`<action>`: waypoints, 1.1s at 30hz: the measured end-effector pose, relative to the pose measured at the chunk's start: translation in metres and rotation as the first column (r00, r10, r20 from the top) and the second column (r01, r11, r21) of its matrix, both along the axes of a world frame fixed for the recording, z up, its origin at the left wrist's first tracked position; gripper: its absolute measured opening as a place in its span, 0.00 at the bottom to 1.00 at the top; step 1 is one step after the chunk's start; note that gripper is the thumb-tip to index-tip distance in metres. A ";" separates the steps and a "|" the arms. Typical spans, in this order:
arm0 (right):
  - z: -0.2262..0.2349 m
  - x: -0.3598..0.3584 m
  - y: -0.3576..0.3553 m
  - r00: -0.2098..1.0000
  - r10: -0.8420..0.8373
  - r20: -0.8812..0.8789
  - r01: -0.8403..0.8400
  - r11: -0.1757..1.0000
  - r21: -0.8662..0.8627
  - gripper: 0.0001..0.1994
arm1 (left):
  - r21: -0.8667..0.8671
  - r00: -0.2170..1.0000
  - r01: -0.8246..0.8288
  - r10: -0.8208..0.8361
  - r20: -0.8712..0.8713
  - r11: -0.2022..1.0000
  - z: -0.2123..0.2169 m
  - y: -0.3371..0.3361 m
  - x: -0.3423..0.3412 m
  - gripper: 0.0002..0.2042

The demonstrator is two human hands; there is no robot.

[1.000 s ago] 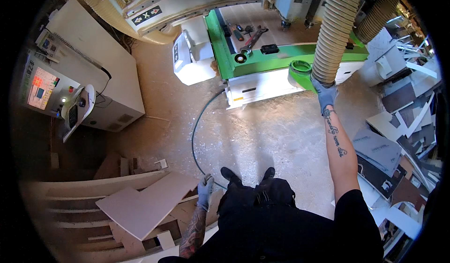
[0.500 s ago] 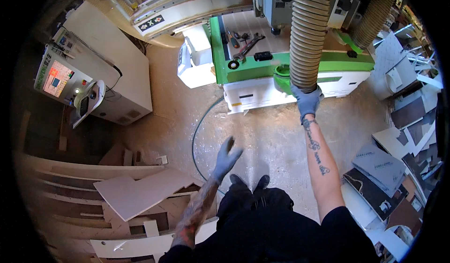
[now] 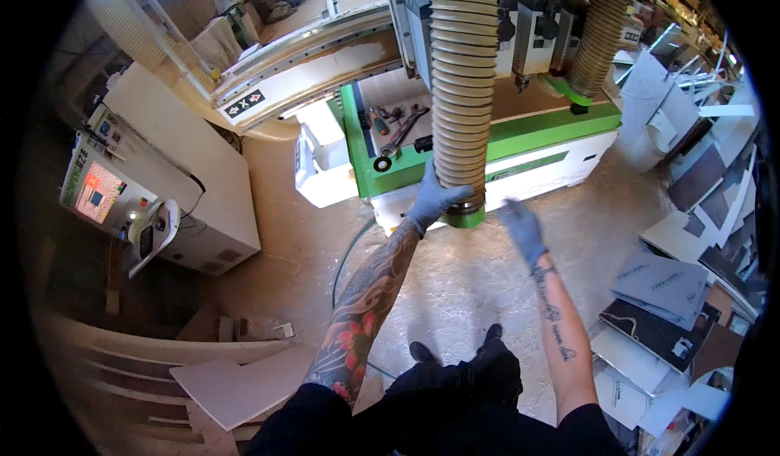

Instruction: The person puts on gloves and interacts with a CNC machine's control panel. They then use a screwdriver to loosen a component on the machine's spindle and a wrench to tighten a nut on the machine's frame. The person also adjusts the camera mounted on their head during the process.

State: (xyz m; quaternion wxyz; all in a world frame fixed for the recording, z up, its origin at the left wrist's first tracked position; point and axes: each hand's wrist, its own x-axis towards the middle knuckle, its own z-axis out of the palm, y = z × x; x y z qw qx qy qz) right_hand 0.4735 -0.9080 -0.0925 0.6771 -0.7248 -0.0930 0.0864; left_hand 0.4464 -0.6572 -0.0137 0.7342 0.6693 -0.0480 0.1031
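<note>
A thick ribbed dust hose (image 3: 463,90) hangs down in front of me, with a green fitting (image 3: 465,220) at its lower end. My left hand (image 3: 435,200), in a grey-blue glove, is closed around the lower left of the hose, thumb across its front. To the right, my right hand (image 3: 524,230), gloved alike, is apart from the hose with nothing visible in it. Its fingers look stretched out, though slightly blurred. Behind the hose is the CNC router's green-edged bed (image 3: 544,139). A wrench (image 3: 404,136) and a screwdriver (image 3: 379,121) lie on the bed.
At the left stands a white control cabinet (image 3: 175,163) with a lit screen (image 3: 99,193). Board offcuts (image 3: 244,383) lie at the lower left. More sheet scraps (image 3: 662,289) are piled along the right. A dark cable (image 3: 340,265) runs over the floor. A second hose (image 3: 601,41) hangs at the back right.
My left hand has risen from over the floor and taken hold of the hose. My right hand has let go and moved off it. The view has shifted, with the hose now further left.
</note>
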 end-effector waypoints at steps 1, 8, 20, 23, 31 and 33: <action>-0.017 0.044 -0.039 0.984 -0.132 0.120 0.115 0.983 0.141 0.22 | -0.003 1.000 0.003 -0.003 0.023 1.000 0.001 -0.007 0.004 0.56; -0.024 0.106 0.014 0.962 -0.218 0.162 0.193 0.969 0.157 0.31 | 0.104 0.994 -0.110 0.109 0.013 0.988 -0.051 -0.068 0.039 0.55; -0.071 0.125 -0.004 0.825 0.300 -0.479 0.176 0.668 0.722 0.23 | 0.156 0.935 -0.314 0.334 -0.122 0.936 -0.042 -0.088 0.018 0.52; -0.092 0.125 -0.002 0.994 0.061 -0.086 -0.015 0.889 0.458 0.28 | 0.242 0.945 -0.268 0.303 -0.121 0.933 -0.069 -0.100 0.049 0.53; -0.121 0.115 0.033 0.960 -0.033 0.278 -0.008 0.989 0.145 0.29 | 0.266 0.941 -0.261 0.306 -0.145 0.928 -0.035 -0.110 0.052 0.48; -0.116 0.091 0.030 0.963 0.219 0.160 -0.254 0.935 0.248 0.27 | 0.198 0.930 -0.298 0.330 -0.160 0.934 -0.043 -0.105 0.042 0.48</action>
